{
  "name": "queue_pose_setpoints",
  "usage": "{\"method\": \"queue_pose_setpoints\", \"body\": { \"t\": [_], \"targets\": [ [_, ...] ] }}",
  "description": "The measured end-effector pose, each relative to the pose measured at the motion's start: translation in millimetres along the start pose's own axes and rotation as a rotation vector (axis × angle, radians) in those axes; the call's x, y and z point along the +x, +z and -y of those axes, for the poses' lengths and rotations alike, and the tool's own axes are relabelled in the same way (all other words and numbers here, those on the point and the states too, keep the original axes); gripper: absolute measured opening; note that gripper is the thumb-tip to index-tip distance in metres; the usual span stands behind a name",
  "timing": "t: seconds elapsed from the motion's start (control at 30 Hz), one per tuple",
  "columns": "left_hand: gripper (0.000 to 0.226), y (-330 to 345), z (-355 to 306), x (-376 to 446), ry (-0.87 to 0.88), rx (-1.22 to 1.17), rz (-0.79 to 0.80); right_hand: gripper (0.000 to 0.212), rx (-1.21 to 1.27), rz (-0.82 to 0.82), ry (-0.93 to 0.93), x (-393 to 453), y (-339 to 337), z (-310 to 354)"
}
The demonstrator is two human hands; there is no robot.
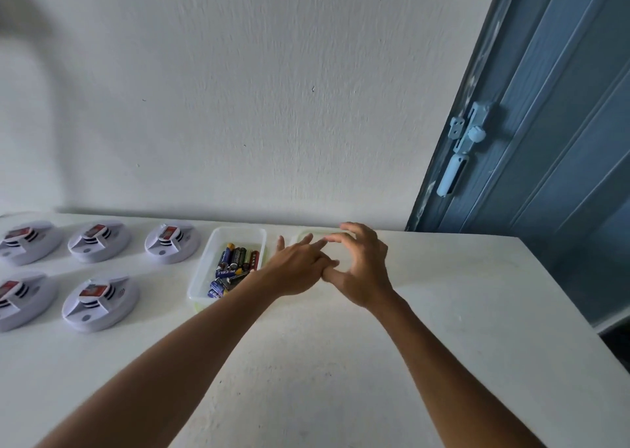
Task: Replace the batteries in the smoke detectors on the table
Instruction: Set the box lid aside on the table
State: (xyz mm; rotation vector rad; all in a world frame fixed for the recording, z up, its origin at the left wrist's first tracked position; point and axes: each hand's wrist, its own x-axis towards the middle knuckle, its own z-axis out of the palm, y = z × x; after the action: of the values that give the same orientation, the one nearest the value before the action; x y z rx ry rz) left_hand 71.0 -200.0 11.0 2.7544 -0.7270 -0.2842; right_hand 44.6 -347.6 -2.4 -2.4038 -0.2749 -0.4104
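Five smoke detectors (pixel 99 242) in two rows at frame left on table (pixel 443 311), within reach. Open tub of batteries (pixel 234 266) centre. Left hand (pixel 296 267), right hand (pixel 361 270) over pale lid (pixel 308 234) beside tub, fingers loose, holding nothing clearly.

battery (pixel 225 272): white letters on a blue band. They look like "PKCELL", but they sit upside down and a bit blurry, so not sure.
other batteries (pixel 238 256): small print, too tiny to read.
detectors (pixel 99 241): each has a red and white sticker on top. The words on it are too blurry to read.
door lock (pixel 467 134): no words to see.
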Motion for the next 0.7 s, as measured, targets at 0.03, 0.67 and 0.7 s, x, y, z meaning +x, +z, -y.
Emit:
{"method": "queue_pose_setpoints", "body": {
  "t": [0.03,0.67,0.7],
  "targets": [
    [0.042,2,0,-1,-0.006,-0.034,-0.012,0.043,0.087,0.006,-0.009,4,1,-6],
    [0.061,8,1,3,-0.116,0.114,-0.093,0.040,0.698,-0.164,0.909,-30,-10,-22],
    [0.065,8,1,4,-0.107,0.115,-0.089,0.043,0.712,-0.168,0.916,-34,-8,-13]
  ]
}}
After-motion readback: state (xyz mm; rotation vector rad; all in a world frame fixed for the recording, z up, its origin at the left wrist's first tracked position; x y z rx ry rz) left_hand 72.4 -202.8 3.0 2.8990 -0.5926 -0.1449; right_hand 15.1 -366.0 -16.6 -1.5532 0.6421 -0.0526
